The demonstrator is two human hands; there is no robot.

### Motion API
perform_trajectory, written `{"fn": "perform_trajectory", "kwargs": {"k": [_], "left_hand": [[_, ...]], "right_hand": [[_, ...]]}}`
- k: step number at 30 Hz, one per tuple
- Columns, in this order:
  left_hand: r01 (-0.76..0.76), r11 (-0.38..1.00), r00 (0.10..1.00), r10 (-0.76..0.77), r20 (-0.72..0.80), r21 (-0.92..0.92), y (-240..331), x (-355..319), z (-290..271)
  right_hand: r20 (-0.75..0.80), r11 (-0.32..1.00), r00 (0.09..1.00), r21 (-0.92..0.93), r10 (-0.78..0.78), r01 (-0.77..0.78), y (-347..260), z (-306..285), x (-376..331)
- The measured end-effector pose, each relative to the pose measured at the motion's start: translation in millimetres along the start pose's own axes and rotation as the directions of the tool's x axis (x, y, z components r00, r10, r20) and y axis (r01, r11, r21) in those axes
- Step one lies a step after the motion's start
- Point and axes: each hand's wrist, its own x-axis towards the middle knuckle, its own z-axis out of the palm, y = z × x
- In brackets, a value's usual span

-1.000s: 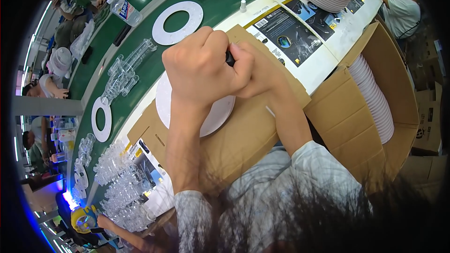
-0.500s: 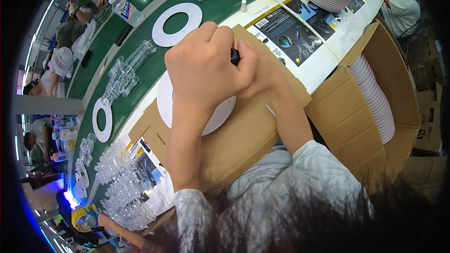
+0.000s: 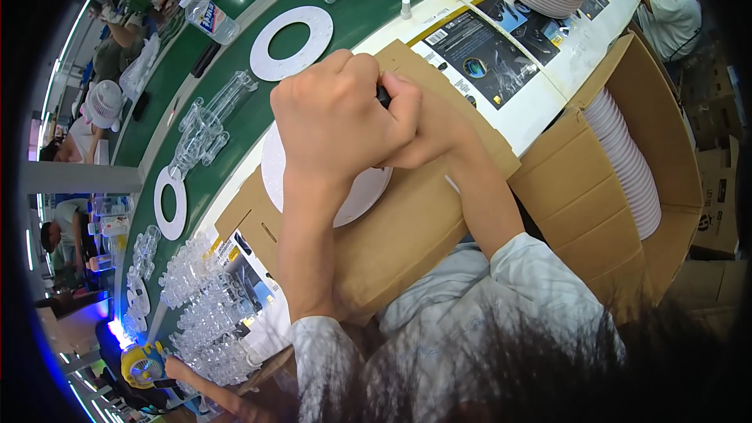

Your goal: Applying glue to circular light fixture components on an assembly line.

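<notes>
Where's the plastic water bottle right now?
In the head view the bottle lies on its side at the upper left of the green belt, just left of a flat white ring.

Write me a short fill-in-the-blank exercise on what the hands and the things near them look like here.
1. Both hands, the left hand and the right hand, are clasped above a white ____ disc.
2. The disc lies on a flat sheet of ____.
3. The open box holds a row of white ____.

Missing words: round; cardboard; rings
</notes>
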Motion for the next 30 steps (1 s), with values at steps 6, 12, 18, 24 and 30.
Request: {"fn": "perform_trajectory", "kwargs": {"k": [6,12,18,24,30], "left_hand": [[0.003,1.000,1.000,-0.003,-0.002,-0.002,-0.1,0.7,1.5],[0.002,1.000,1.000,-0.002,0.001,-0.011,-1.2,2.1,5.6],[0.021,1.000,1.000,-0.021,0.015,0.001,-11.7,8.1,-4.4],[0.061,0.998,0.964,-0.067,-0.257,-0.030,-41.0,17.3,-22.5],[0.171,0.984,0.927,-0.178,-0.330,-0.051,-69.5,11.2,-26.3]], "right_hand": [[-0.021,0.999,1.000,0.046,0.004,-0.003,2.5,1.3,1.1],[-0.066,0.990,0.998,0.141,0.004,0.005,4.7,3.2,1.9],[0.003,0.988,0.992,-0.087,0.127,-0.126,-7.8,-4.5,24.6],[0.349,0.878,0.918,-0.478,0.188,0.001,-28.3,-12.1,95.5],[0.493,0.883,0.834,-0.469,0.249,0.014,-24.0,-1.7,131.9]]}}
